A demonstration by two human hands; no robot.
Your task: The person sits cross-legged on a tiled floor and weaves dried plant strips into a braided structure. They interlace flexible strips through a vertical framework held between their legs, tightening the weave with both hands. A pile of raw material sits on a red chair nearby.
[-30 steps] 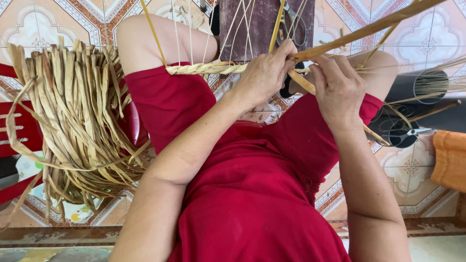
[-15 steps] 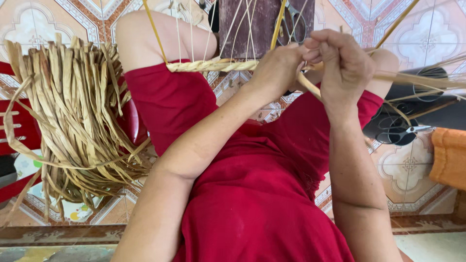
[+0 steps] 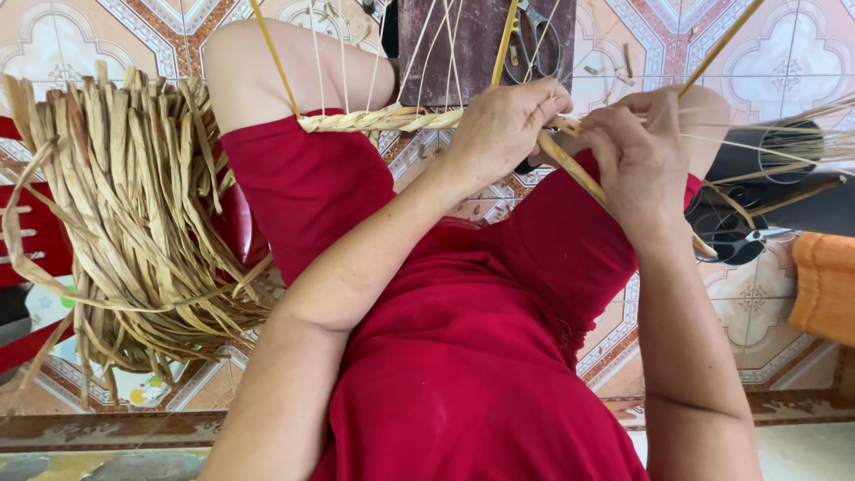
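Both hands had drawn together over the lap: the left hand (image 3: 503, 129) pinched the end of the braid (image 3: 383, 119), which ran left across the knee, while the right hand (image 3: 637, 151) had swung its stiff strip (image 3: 574, 171) down and closed on it. Judging by that, another strand was being folded in; the loose straw bundle (image 3: 125, 223) lay untouched at far left.

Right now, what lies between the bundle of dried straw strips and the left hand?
In the head view, between the bundle of dried straw strips and the left hand lie the person's red-clad thigh and the finished braid running across it.
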